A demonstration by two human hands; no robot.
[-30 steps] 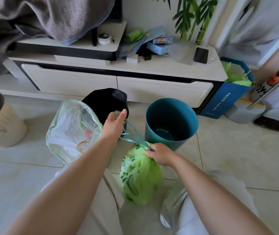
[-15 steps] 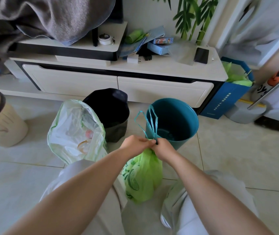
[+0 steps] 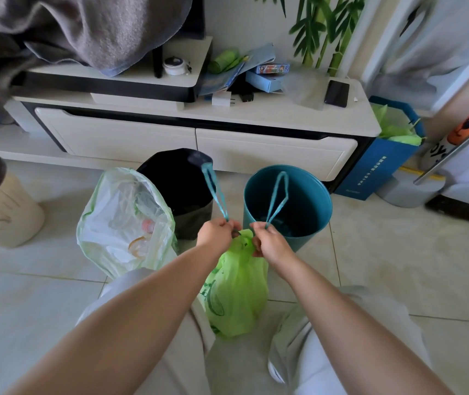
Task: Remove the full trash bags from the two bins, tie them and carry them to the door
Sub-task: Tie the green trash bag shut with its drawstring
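You've just split the drawstring, left hand (image 3: 218, 232) and right hand (image 3: 267, 241) each pinching a loop (image 3: 278, 195) above the green bag (image 3: 237, 292), ready to knot.

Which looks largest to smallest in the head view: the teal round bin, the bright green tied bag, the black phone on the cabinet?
1. Teal round bin
2. Bright green tied bag, close to the bin in apparent size and nearer the camera, so unsure
3. Black phone, clearly smallest

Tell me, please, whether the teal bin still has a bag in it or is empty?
Empty, as far as visible: the teal bin shows bare inner wall and floor, no liner over its rim. The green bag stands outside on the floor.
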